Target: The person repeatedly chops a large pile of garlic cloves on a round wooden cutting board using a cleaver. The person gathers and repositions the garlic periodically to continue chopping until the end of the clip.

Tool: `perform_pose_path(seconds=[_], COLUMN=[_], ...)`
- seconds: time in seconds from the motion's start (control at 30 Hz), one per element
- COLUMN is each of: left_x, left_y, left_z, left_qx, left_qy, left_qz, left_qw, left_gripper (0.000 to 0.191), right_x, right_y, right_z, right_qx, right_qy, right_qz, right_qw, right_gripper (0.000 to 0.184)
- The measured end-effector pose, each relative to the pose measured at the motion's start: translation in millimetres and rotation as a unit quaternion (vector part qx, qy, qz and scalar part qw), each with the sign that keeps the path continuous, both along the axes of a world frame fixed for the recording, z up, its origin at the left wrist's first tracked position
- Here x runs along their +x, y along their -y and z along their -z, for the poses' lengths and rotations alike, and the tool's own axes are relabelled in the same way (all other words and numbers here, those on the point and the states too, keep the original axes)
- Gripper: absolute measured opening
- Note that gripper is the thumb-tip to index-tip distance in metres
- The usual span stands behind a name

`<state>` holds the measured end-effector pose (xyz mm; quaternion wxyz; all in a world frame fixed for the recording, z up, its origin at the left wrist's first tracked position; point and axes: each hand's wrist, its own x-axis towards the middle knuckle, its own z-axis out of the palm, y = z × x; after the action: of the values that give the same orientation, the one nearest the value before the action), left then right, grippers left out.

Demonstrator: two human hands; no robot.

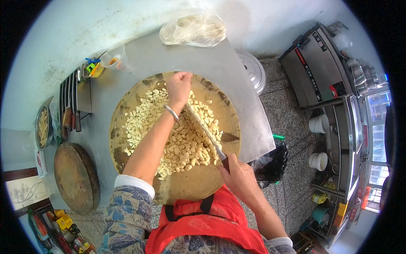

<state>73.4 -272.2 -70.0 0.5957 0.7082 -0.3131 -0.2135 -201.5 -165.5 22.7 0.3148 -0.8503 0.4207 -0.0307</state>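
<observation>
A heap of chopped pale pieces, which look like garlic (187,143), lies on a large round wooden chopping board (177,190). My right hand (240,174) is closed around the handle of a kitchen knife (204,127), whose blade points up and left through the heap, edge-on to the view. My left hand (179,86) is over the far part of the board, by the blade's tip end, with its fingers curled. Whether it grips the tip or anything else is hidden. A bracelet circles the left wrist.
The board rests on a metal table (142,54). At left are a knife rack (83,98), a second round board (74,177) and a bowl of pale strips (44,127). A plastic bag (193,30) lies at the far edge. A black-lined bin (272,165) stands right of the table.
</observation>
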Motion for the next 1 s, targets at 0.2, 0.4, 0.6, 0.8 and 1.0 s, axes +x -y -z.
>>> perform_pose_path(seconds=[0.2,0.4,0.6,0.8,1.0], left_x=[-14.4,-4.5,-19.3,-15.0,-29.1], left_y=[0.6,7.5,16.3,22.1,30.3], left_z=[-5.1,-28.5,-3.6,-5.4,-2.0], left_qx=[0.007,0.058,0.005,0.022,-0.005], left_qy=[0.008,-0.015,0.026,0.0,0.009], left_qz=[0.016,0.021,0.009,0.028,0.022], left_qw=[1.0,0.998,1.0,0.999,1.0], left_gripper=[0.02,0.02,0.023,0.023,0.024], right_x=[-4.9,-7.8,-9.0,-6.1,-19.5], right_y=[-4.0,0.8,2.2,13.0,8.6], right_z=[23.4,-0.1,34.2,-11.5,30.6], right_qx=[0.041,-0.012,0.011,-0.062,-0.021], right_qy=[-0.073,0.002,-0.027,0.009,-0.009], right_qz=[0.018,0.015,0.04,0.029,0.049], right_qw=[0.996,1.0,0.999,0.998,0.999], right_gripper=[0.036,0.032,0.035,0.031,0.033])
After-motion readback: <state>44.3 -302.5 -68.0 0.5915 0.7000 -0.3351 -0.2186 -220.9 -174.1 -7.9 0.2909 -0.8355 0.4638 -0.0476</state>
